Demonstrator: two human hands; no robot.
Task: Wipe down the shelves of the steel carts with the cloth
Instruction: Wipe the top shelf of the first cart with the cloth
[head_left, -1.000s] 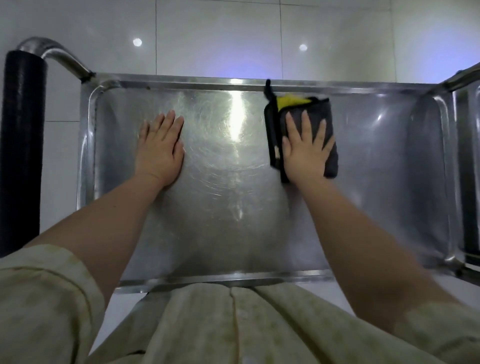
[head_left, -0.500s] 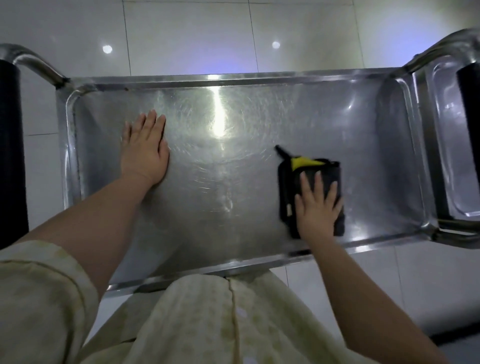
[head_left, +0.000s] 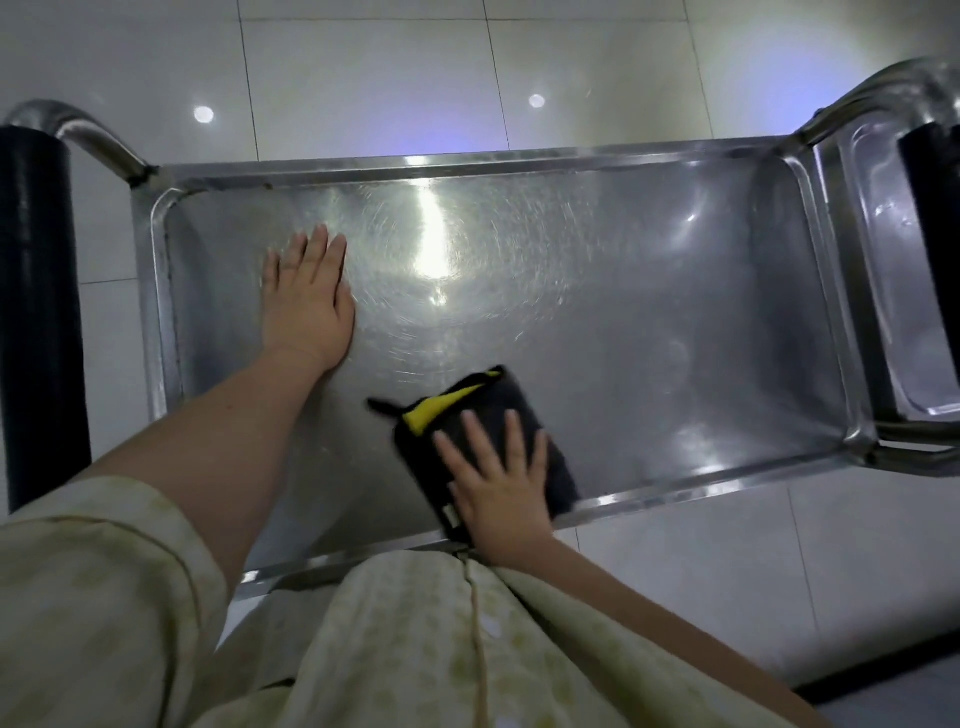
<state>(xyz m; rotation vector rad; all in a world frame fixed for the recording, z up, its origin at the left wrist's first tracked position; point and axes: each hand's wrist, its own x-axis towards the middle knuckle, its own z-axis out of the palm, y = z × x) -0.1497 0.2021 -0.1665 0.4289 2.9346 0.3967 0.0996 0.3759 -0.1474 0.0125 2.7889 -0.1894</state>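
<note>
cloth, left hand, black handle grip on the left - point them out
cloth (head_left: 498, 397): head view, on its dark top face
left hand (head_left: 306, 306): head view, on the back of the hand
black handle grip (head_left: 36, 312): head view, on the middle of its length

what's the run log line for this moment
step: wiping shelf | right hand: pressing cloth flat near front rim | left hand: flat on bare shelf

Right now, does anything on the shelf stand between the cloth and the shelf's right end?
Nothing visible does. The right hand presses the cloth flat near the front rim; the shelf is bare steel from there rightward.
</note>
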